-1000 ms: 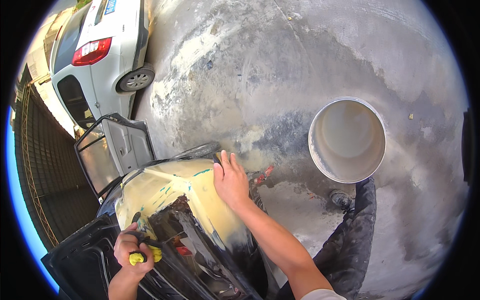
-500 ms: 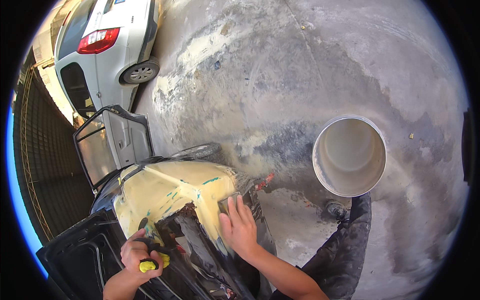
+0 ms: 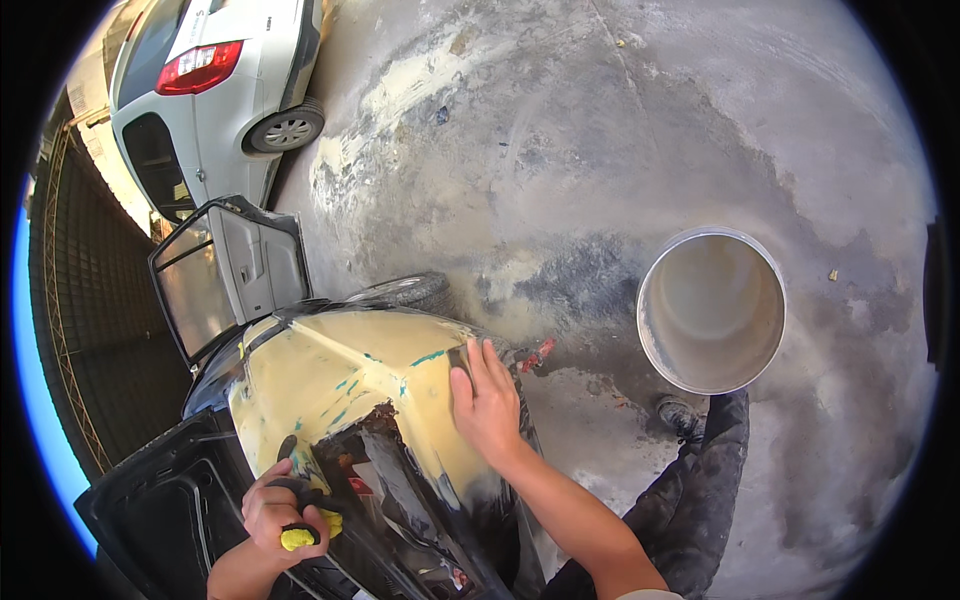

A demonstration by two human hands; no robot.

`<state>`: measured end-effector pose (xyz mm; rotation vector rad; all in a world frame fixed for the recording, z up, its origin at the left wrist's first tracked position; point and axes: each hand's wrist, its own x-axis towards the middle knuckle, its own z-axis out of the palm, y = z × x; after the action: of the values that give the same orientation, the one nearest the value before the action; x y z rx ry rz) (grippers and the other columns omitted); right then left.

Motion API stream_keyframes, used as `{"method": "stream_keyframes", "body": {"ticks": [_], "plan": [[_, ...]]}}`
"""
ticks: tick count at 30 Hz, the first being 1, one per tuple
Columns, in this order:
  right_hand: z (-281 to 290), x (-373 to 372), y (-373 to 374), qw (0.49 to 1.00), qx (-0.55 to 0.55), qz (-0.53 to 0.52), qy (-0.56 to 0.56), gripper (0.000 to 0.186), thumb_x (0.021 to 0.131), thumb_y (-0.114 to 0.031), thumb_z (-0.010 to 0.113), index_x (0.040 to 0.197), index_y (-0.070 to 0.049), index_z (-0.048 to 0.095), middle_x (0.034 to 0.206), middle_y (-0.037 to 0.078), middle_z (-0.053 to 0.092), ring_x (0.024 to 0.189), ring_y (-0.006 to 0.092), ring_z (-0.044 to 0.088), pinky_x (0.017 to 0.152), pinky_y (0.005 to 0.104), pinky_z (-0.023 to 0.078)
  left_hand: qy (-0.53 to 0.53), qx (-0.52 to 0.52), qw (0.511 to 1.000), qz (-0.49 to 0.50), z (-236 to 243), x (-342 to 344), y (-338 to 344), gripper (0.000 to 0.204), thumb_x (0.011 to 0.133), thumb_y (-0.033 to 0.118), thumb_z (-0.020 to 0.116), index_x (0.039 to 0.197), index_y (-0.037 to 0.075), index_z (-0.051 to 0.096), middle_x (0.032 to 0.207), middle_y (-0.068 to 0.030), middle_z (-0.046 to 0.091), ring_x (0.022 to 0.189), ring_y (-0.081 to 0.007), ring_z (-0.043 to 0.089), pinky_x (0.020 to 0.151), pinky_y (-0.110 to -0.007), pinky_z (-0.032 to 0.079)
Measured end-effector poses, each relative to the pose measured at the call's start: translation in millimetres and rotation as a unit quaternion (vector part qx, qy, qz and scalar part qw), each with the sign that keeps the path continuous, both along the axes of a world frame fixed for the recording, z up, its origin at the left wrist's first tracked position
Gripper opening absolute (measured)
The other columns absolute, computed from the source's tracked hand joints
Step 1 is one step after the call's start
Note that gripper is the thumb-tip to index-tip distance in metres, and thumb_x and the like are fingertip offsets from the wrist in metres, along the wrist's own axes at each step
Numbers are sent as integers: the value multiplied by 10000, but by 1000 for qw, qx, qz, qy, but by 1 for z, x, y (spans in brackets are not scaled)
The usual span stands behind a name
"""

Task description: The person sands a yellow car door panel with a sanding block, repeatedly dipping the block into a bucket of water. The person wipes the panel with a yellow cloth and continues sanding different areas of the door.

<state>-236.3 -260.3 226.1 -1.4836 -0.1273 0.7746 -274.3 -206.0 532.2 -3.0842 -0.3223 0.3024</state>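
Observation:
My right hand point(image 3: 490, 400) lies over a small grey-brown sanding pad point(image 3: 459, 356), mostly hidden beneath the fingers, and presses it on the yellow filler point(image 3: 310, 355) of a car's rear panel. Streaks of green and bare patches show through the filler. A black-and-yellow work glove point(image 3: 298, 539) is bunched in my left hand point(image 3: 268, 510), whose fingers are closed around it. That hand rests by the near left side of the panel, close to the dark opening point(image 3: 375, 480) with its ragged, rusty edge.
Beyond the panel stands the car's open door point(image 3: 240, 265); a black lid-like panel point(image 3: 160, 500) lies at the lower left. A white car point(image 3: 215, 110) is parked at the far left. To the right, a large round metal bin point(image 3: 712, 310) stands by my shoe point(image 3: 680, 415) on the stained concrete floor point(image 3: 540, 170).
My right hand has slid a little farther away along the filler with the pad. The left hand keeps its place with the glove. The whole view has shifted slightly.

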Motion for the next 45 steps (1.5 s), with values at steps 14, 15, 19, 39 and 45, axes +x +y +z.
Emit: {"method": "stream_keyframes", "body": {"ticks": [14,15,19,39,45], "plan": [[48,7,-1,980,-29,25,-196,495,868,-215,701,1293,19,605,1367,323,517,1137,498,545,930,502,477,-37,-18,999,-24,-6,2,2,247,651,-9,690,743,83,480,687,-61,510,608,-256,590,822,-487,600],[48,11,3,979,-27,13,-204,496,868,-220,701,1293,16,605,1366,321,518,1136,494,545,924,503,476,-41,-15,999,-23,-6,2,2,245,651,-9,689,743,82,481,687,-61,510,608,-258,591,822,-487,600],[52,-5,-21,974,2,38,-224,503,871,-232,695,1302,6,598,1362,319,520,1132,479,550,912,508,470,-54,-12,998,-18,-8,2,1,241,649,-7,694,736,81,487,683,-57,509,602,-237,584,823,-476,604],[56,28,31,973,-23,32,-226,498,912,-253,658,1360,-55,563,1410,267,503,1149,491,531,956,508,449,-59,-8,998,-16,-9,3,1,234,643,6,712,725,84,507,683,-46,518,621,-240,603,833,-465,610],[41,-111,-73,961,41,48,-270,512,857,-245,714,1294,-17,577,1398,348,452,1135,519,512,905,546,446,-57,-7,998,-20,-9,3,1,248,635,-9,712,733,76,501,700,-63,522,594,-234,564,848,-481,597]]}}
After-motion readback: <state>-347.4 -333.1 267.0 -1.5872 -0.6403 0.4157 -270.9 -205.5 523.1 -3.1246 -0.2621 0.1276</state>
